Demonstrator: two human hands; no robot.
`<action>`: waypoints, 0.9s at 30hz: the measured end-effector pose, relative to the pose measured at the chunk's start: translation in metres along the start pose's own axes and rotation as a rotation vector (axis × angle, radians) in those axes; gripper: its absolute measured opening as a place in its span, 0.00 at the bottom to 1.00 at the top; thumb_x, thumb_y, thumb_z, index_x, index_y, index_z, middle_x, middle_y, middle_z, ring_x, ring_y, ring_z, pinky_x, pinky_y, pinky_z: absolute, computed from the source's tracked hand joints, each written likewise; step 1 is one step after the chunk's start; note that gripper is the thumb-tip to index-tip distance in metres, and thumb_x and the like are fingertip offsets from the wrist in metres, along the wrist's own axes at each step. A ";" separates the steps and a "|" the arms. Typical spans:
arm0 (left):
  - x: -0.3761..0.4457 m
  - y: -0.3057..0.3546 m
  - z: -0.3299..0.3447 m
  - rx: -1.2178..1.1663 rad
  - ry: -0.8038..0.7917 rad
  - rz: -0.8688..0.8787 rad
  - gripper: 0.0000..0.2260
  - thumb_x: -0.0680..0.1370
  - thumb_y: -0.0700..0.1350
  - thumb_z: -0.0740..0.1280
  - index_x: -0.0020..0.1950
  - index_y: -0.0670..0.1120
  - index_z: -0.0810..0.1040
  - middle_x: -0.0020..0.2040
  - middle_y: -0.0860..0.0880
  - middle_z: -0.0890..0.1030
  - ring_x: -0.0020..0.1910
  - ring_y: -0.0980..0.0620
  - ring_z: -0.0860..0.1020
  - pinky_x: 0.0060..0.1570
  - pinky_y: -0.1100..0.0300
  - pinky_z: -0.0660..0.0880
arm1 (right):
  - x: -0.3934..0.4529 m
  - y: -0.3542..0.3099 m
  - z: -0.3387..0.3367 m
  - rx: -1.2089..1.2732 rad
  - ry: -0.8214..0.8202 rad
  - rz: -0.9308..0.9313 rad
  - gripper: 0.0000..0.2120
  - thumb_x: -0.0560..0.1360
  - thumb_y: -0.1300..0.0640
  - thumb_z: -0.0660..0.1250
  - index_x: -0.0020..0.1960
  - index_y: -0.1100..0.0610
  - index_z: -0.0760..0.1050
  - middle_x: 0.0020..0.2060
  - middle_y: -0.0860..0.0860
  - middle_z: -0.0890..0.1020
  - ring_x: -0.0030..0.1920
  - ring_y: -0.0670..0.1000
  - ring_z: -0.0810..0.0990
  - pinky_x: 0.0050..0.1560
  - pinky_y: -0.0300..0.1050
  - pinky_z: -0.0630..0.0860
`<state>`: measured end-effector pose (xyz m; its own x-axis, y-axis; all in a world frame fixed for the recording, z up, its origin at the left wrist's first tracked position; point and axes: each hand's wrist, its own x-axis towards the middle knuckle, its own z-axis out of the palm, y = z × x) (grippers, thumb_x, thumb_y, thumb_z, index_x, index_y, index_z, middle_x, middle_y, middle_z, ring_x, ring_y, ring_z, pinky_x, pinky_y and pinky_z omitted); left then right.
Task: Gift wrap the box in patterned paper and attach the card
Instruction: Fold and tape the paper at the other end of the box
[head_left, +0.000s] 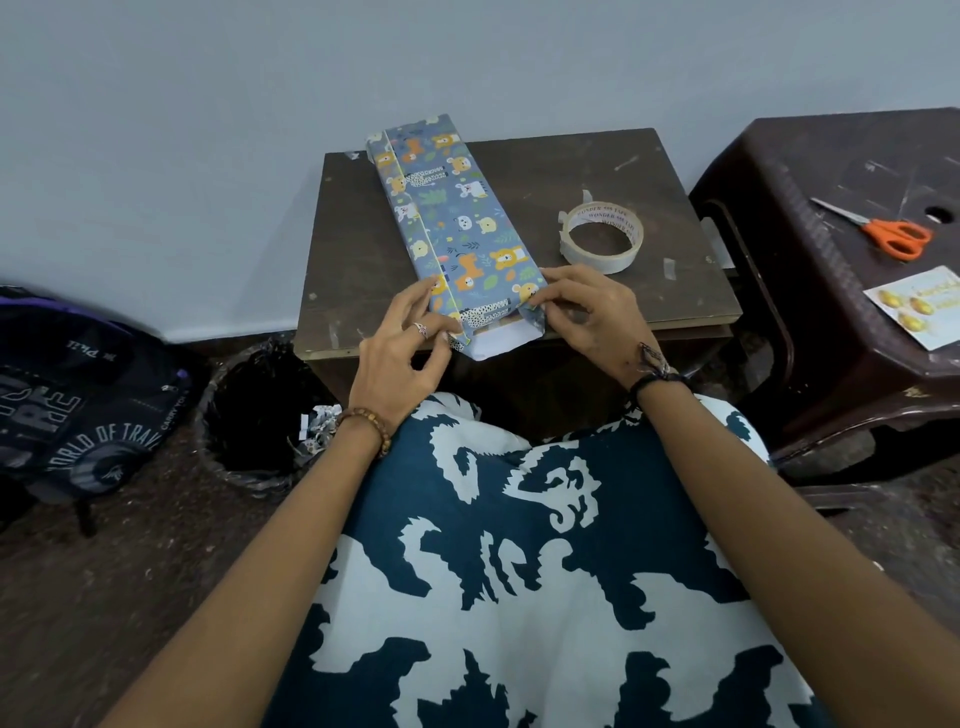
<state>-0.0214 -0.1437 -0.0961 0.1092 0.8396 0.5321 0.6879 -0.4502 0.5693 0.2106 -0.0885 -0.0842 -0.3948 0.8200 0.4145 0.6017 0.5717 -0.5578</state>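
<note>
A long box wrapped in blue animal-patterned paper (451, 208) lies lengthwise on a small dark wooden table (623, 171), its near end hanging over the table's front edge. At that near end the paper is still open and shows its white inside. My left hand (410, 348) pinches the left side of the paper end. My right hand (587, 312) pinches the right side fold between thumb and fingers. The card (919, 306), white with gold shapes, lies on the brown plastic stool at the right.
A roll of tape (602, 236) sits on the table to the right of the box. Orange-handled scissors (883, 231) lie on the brown stool (831, 171). A black-lined bin (254, 415) with paper scraps and a dark backpack (78, 400) stand on the floor at left.
</note>
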 end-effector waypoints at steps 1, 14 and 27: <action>0.000 0.001 0.000 0.009 0.001 -0.003 0.10 0.75 0.45 0.61 0.44 0.44 0.81 0.66 0.46 0.72 0.65 0.61 0.68 0.47 0.80 0.69 | 0.000 -0.001 0.000 -0.009 0.000 -0.005 0.07 0.74 0.61 0.65 0.49 0.59 0.81 0.55 0.56 0.80 0.58 0.54 0.78 0.52 0.54 0.79; 0.002 0.000 -0.001 0.184 -0.079 0.030 0.03 0.77 0.43 0.64 0.48 0.48 0.76 0.63 0.47 0.74 0.54 0.53 0.78 0.32 0.64 0.67 | 0.006 -0.007 0.004 0.009 0.045 0.109 0.14 0.74 0.56 0.69 0.57 0.58 0.71 0.51 0.50 0.81 0.49 0.50 0.83 0.48 0.49 0.80; 0.005 0.005 -0.003 0.476 -0.199 0.152 0.18 0.73 0.59 0.62 0.50 0.46 0.78 0.63 0.43 0.74 0.39 0.46 0.81 0.22 0.59 0.74 | 0.008 -0.010 0.005 -0.084 0.084 0.079 0.08 0.75 0.56 0.68 0.49 0.60 0.75 0.45 0.53 0.82 0.44 0.51 0.80 0.41 0.48 0.78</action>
<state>-0.0200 -0.1422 -0.0885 0.3347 0.8381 0.4307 0.8979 -0.4223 0.1240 0.1978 -0.0879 -0.0791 -0.2866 0.8548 0.4326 0.6857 0.4984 -0.5304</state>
